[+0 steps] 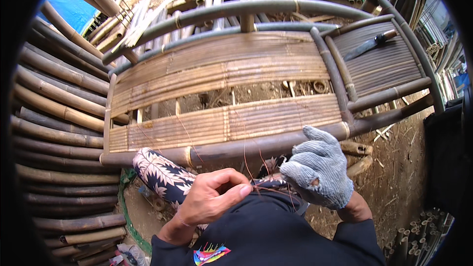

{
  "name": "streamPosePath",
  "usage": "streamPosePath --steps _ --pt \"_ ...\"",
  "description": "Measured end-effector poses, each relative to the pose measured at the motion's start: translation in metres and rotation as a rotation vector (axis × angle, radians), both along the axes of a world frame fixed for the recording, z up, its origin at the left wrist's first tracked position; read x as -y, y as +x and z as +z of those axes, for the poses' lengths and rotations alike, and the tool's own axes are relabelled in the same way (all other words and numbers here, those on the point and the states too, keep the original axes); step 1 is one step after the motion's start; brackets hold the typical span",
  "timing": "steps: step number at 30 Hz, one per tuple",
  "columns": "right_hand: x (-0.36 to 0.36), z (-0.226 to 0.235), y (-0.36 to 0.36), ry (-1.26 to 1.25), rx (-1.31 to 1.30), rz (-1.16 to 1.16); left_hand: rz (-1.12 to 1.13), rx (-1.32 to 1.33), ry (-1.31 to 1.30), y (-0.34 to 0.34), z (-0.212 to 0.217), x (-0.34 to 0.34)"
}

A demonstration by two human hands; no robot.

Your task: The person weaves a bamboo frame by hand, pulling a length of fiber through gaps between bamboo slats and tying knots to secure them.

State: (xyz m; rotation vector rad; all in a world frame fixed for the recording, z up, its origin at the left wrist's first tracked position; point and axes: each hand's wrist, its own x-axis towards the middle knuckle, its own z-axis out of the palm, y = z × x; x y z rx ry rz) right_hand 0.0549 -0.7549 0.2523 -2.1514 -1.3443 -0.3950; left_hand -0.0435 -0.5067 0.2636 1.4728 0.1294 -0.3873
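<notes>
1. A bamboo bench fills the middle of the view: round dark poles form its frame, flat split slats, tan and ridged, form seat and back, with an open gap between the two slat panels showing dirt below
2. Stacked bamboo poles crowd the left side, smooth and jointed, close against the bench's end; the dirt ground at right lies more open, littered with chips and short offcuts
3. A side panel of darker slats sits at the bench's right end, and a long knife lies flat on it, well apart from both hands
4. The right hand wears a grey knitted glove with a small hole; its fingers are curled, pinching thin reddish-brown strands
5. The bare left hand has thumb and fingers pressed together on the same strands, just below the bench's front pole
6. The strands are wiry, thin and springy, some arcing up across the front slats
</notes>
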Motion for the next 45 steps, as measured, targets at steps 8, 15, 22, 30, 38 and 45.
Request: streamPosePath --steps 8,15,22,30,38,45 --pt "-0.013 0.067 -0.003 0.068 -0.033 0.086 0.122 0.290 -0.264 0.019 0.073 0.029" --pt "-0.024 0.067 0.018 0.329 -0.202 0.139 -0.023 0.920 0.550 0.038 0.074 0.027" --pt "-0.040 0.035 0.023 0.453 -0.330 0.137 0.026 0.770 0.420 0.045 0.068 0.020" --pt "-0.042 0.001 0.007 0.509 -0.296 -0.040 0.193 0.855 0.574 0.053 0.042 0.023" --pt "-0.038 0.006 0.006 0.499 -0.161 -0.079 0.074 0.948 0.688 0.053 0.040 0.027" --pt "-0.024 -0.002 0.002 0.572 -0.123 -0.190 0.101 0.082 -0.202 0.045 0.033 0.038"
